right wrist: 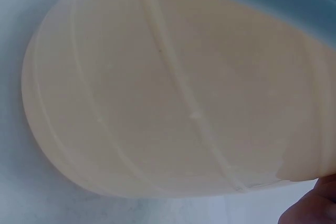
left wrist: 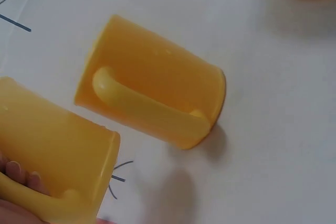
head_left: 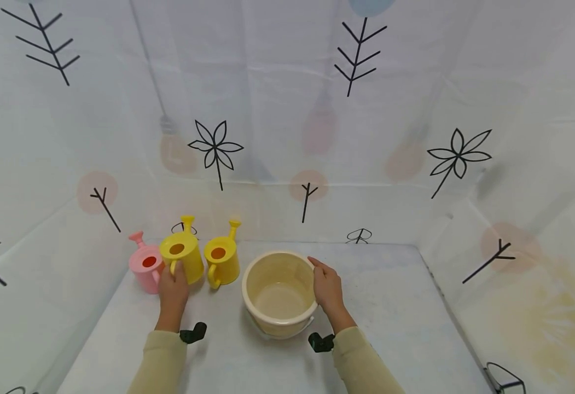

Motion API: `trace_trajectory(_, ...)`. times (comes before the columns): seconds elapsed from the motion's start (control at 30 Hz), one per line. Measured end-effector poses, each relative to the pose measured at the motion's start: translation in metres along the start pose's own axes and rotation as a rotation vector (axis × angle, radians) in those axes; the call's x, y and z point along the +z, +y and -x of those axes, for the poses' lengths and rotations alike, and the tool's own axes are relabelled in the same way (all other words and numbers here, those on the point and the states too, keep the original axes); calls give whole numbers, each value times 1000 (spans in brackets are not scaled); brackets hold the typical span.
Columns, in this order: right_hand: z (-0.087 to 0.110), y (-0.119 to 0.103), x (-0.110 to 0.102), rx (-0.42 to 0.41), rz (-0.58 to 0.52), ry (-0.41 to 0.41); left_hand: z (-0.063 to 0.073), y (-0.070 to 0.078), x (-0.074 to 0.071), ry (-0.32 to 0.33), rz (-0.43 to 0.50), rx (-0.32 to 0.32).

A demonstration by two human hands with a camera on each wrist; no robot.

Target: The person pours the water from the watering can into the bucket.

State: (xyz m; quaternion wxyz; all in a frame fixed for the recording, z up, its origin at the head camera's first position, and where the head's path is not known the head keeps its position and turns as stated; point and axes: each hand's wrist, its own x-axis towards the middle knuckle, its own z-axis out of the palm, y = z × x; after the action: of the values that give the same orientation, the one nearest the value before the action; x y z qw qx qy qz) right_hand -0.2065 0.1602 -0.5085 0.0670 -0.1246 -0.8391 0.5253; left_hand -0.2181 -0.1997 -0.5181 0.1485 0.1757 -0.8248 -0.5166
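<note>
In the head view, my left hand (head_left: 174,285) grips the handle of a yellow toy watering can (head_left: 189,262), raised against its neighbours. Its fingers (left wrist: 14,172) pass behind the handle in the left wrist view. To its right, a second yellow watering can (head_left: 225,268) stands upright; a pink watering can (head_left: 145,276) sits to the left, partly hidden. My right hand (head_left: 329,284) holds the right side of a cream bucket (head_left: 279,323) at the rim. The bucket's ridged outer wall (right wrist: 157,103) fills the right wrist view, with a fingertip (right wrist: 315,205) at its edge.
A white cloth-covered table (head_left: 390,317) carries everything. Printed cloth walls (head_left: 277,208) enclose it at the back and both sides. The bucket's thin white handle (head_left: 308,326) hangs down its near side. Dark wrist-worn cameras (head_left: 321,342) sit at both cuffs.
</note>
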Motion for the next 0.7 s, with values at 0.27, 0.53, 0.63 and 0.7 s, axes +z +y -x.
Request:
trace_trajectory(0.27,0,0,0,-13,-7,-2,6,15,-10,42,67,26)
trace_trajectory(0.53,-2,3,1,-15,-6,-4,12,25,-16,89,120,26)
trace_trajectory(0.63,-2,2,0,-16,-5,-7,16,28,-17,141,149,73)
trace_trajectory(0.7,-1,2,0,-15,-2,-3,18,29,-18,173,180,106)
